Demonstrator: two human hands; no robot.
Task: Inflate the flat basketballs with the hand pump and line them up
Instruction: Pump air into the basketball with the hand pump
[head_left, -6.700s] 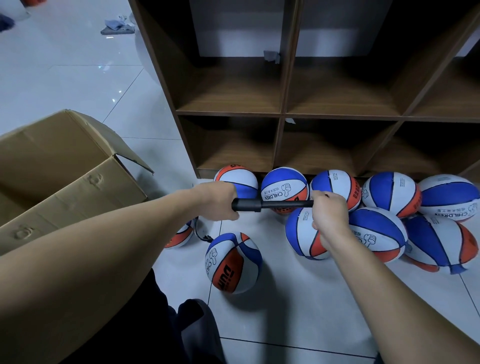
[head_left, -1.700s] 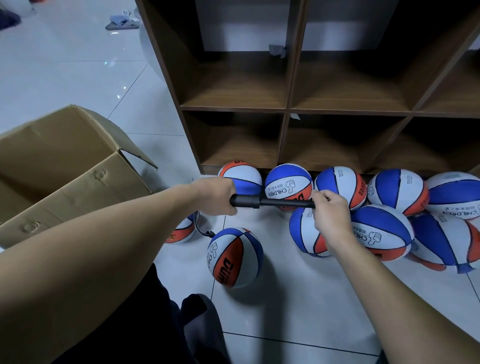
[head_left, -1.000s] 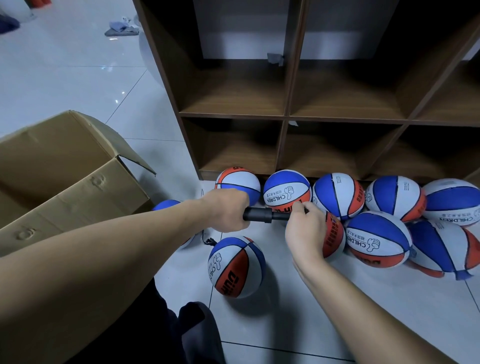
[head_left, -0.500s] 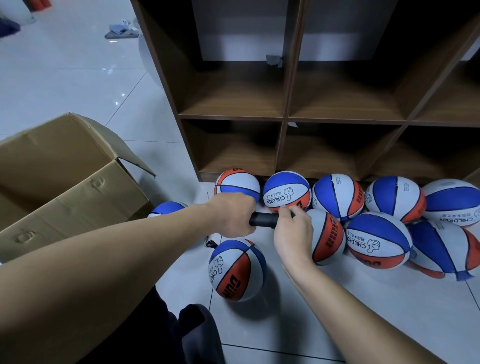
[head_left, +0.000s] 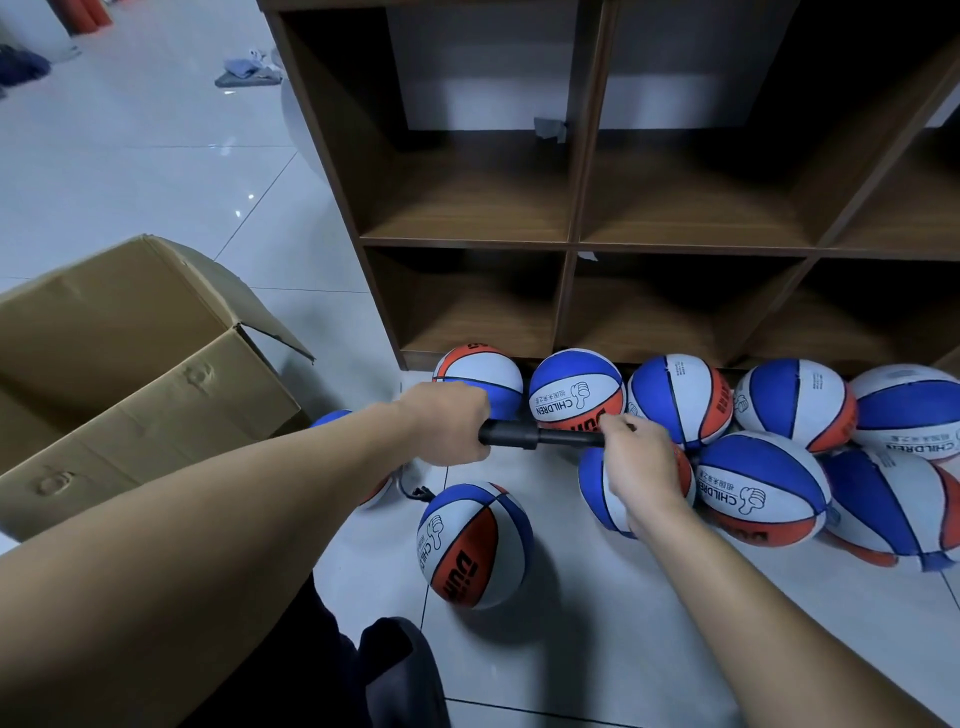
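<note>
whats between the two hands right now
In the head view, the black hand pump spans the gap: its thick barrel runs from the left hand, then a thinner rod reaches the right hand. Basketballs lie on the floor behind.

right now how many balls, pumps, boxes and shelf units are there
balls: 10, one half hidden
pump: 1
box: 1
shelf unit: 1
total: 13

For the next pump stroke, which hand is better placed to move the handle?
The right hand: it grips the handle end of the hand pump, while the left hand holds the barrel steady.
</note>
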